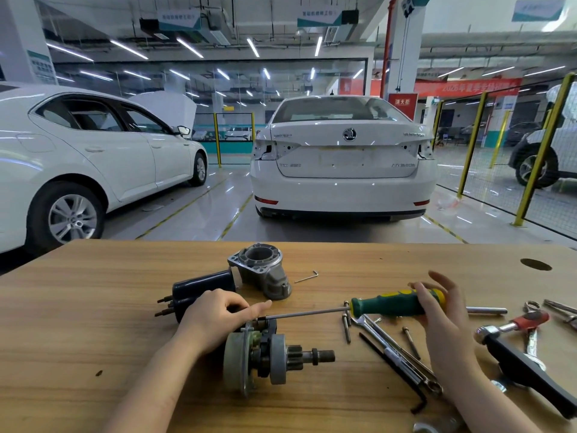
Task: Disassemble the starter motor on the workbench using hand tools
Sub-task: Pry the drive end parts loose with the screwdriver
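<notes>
Workbench [93, 307]: pale wood-grain top, matte, a few dark nicks.

Starter motor in three pieces.
- Gear assembly [268, 357]: lies on its side. Dull grey disc at one end, greasy dark parts in the middle, toothed steel gear and a stub shaft pointing toward the right hand. It sits directly under and just in front of the left hand.
- Motor can [199, 285]: glossy dark cylinder with studs sticking out. Just beyond the left hand, knuckles near it.
- Nose housing [262, 270]: cast grey metal, rough, with a round bore. Further out, beside the can.

Screwdriver [390, 304]: ribbed green handle with yellow patches, thin bright shaft. The shaft runs level from the right hand across to the left; its tip meets the black part on top of the gear assembly, right below the left index finger.

Left hand [218, 314]: forearm comes in low from the near edge, palm down over the top of the assembly. Index finger straight, pointing along the shaft. Other fingers tuck under; cannot tell whether they grip.

Right hand [437, 314]: wrist raised, thumb and lower fingers wrapped on the handle, upper fingers fanned loose above it.

Between the hands and below the handle: long bolts [346, 326], a chrome wrench [393, 348], a black hex key [390, 367]. Outside the right hand: a red-collared ratchet [518, 323].
</notes>
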